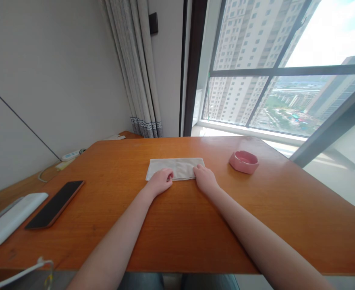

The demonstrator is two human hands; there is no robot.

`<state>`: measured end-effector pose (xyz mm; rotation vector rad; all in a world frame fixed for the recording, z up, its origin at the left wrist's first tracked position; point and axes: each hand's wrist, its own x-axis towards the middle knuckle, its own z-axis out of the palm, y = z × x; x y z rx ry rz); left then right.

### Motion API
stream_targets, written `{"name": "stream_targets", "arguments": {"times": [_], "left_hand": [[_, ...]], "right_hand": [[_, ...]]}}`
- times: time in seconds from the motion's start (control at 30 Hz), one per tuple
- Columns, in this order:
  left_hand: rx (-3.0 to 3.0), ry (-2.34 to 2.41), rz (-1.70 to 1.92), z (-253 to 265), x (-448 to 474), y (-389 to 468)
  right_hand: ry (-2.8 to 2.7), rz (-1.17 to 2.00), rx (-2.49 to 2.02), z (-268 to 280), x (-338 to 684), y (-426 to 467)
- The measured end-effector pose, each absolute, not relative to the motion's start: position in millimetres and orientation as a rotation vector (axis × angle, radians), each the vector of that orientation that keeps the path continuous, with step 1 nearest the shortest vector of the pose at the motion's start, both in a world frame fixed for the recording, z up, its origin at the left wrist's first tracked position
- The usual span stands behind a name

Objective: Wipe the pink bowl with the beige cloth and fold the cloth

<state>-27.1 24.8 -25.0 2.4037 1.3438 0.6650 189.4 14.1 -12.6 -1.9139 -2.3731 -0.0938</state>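
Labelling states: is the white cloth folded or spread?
Folded, it appears: the white cloth lies as a flat, narrow strip on the table, its near edge looking layered.

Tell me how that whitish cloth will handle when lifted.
The cloth likely sags, as it looks thin and soft. It is probably light, lying so flat. Lifted by one edge, it may unfold, since it appears folded into a strip.
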Motion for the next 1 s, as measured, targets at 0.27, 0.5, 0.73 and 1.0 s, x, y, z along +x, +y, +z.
{"name": "stream_targets", "arguments": {"times": [0.27, 0.5, 0.73, 1.0], "left_hand": [[2.511, 1.471, 0.729, -17.4, -30.7, 27.7], [2.401, 1.528, 0.562, -19.3, -33.1, 24.0], [2.396, 1.534, 0.728, -24.6, -23.6, 26.5], [2.317, 1.519, 0.613, -32.7, -22.6, 26.3]], "right_hand": [[-2.38, -0.193, -1.88, -4.8, 187.3, 8.3], [-2.429, 0.259, -1.919, -5.1, 193.7, 4.9], [-2.167, 0.147, -1.762, -6.4, 197.1, 13.7], [-2.442, 0.189, -1.796, -29.9, 177.5, 3.2]]}}
